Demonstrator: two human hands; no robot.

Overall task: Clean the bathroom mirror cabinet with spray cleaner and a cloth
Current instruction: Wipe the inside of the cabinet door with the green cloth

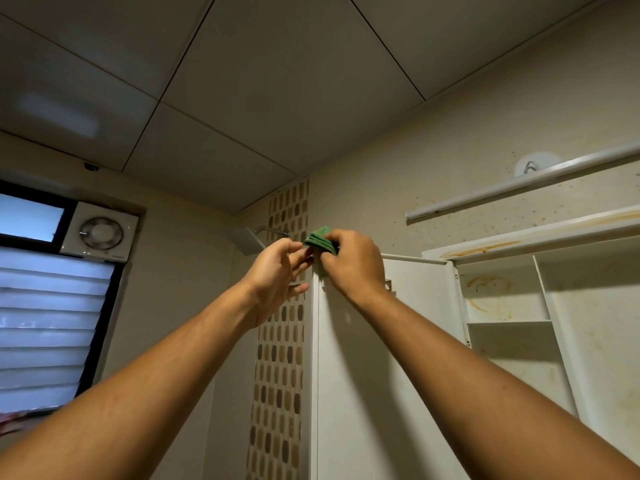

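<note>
The white cabinet door stands swung open toward me, its top corner at the middle of the view. My right hand grips a folded green cloth and holds it against that top corner. Just to its left, my left hand holds the door's outer edge with its fingers lightly bent, fingertips close to the cloth. Behind the door, the open cabinet shows white shelves with brown stains. No spray bottle is in view.
A tube light and a wall hook sit above the cabinet. A shower head juts out behind my left hand. A mosaic tile strip runs down the wall. An exhaust fan and louvred window are at left.
</note>
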